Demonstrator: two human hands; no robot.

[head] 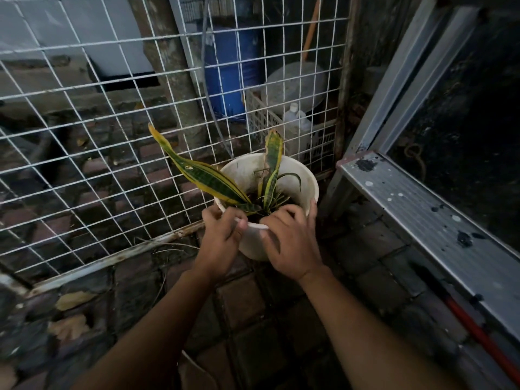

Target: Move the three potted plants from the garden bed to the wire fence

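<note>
A white plastic pot (304,181) holds a snake plant (208,178) with long green leaves edged in yellow. The pot sits low, right beside the white wire fence (92,130), in the corner by a metal frame. My left hand (221,243) grips the pot's near rim on its left side. My right hand (292,243) grips the near rim on the right, fingers curled over the edge. Whether the pot's base rests on the brick paving is hidden by my hands. No other potted plants are in view.
A grey metal door frame and sill (422,209) run along the right. Brick paving (253,319) with dry leaves lies below. Behind the fence stand a blue barrel (228,68), a tree trunk (174,77) and a white crate (318,139). A red pole (478,333) lies by the sill.
</note>
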